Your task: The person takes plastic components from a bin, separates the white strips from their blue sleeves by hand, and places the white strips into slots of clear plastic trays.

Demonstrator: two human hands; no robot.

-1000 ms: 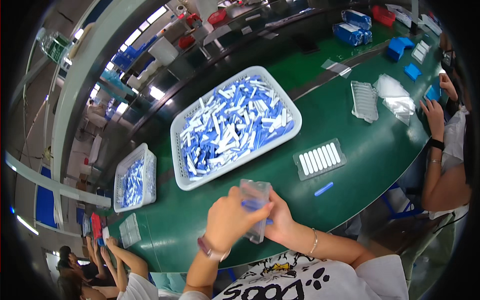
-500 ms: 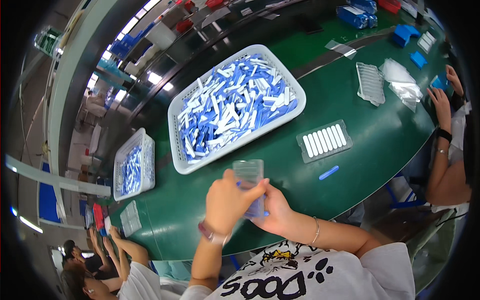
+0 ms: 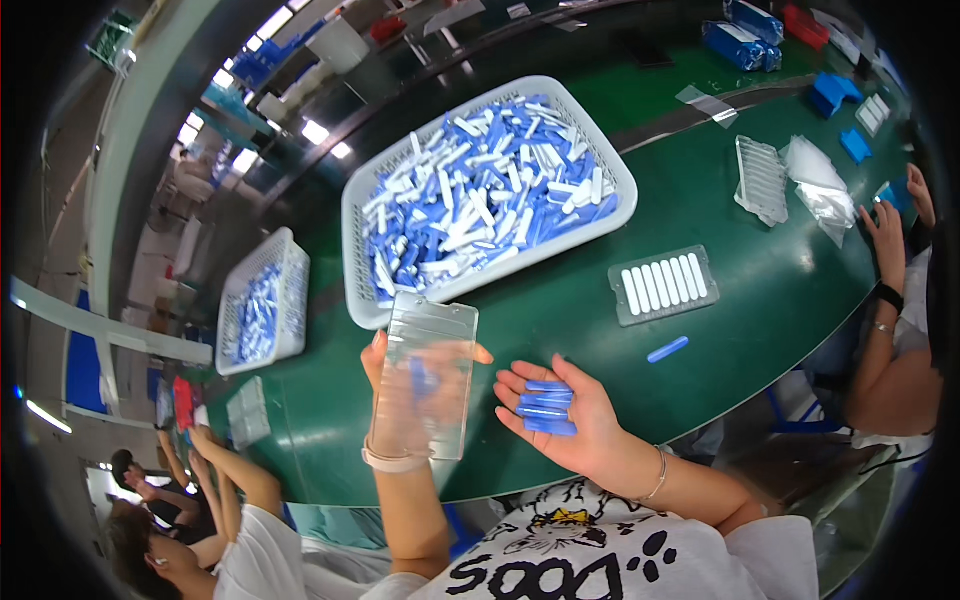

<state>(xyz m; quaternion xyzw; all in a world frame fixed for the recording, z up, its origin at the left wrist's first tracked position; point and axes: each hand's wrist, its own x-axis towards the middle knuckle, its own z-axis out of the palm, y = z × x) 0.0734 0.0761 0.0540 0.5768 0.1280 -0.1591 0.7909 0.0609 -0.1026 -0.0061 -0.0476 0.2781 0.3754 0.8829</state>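
Observation:
My left hand [image 3: 402, 412] holds up a clear plastic tray [image 3: 440, 322] with ridged slots; its fingers and a blue patch show through the plastic. To its right, my right hand [image 3: 592, 428] is turned palm up with the fingers stretched out. Several small blue strips [image 3: 547, 412] lie side by side across that palm and fingers. Beyond both hands stands a large white basket [image 3: 352, 270] heaped with loose blue and white strips [image 3: 480, 200]. A second clear tray [image 3: 652, 314] on the table holds a row of white strips [image 3: 664, 284], and a single blue strip [image 3: 668, 349] lies near it.
A smaller white basket [image 3: 292, 300] of strips stands at the left, near an empty clear tray [image 3: 248, 412]. On the right are a ridged clear tray [image 3: 762, 180], plastic bags [image 3: 818, 185] and blue holders [image 3: 835, 93]. Co-workers' hands [image 3: 885, 235] are at both sides of the green table [image 3: 560, 320].
My hands have moved apart. The left has carried the clear tray leftward; the right has turned palm up, showing blue strips. The whole view has shifted slightly.

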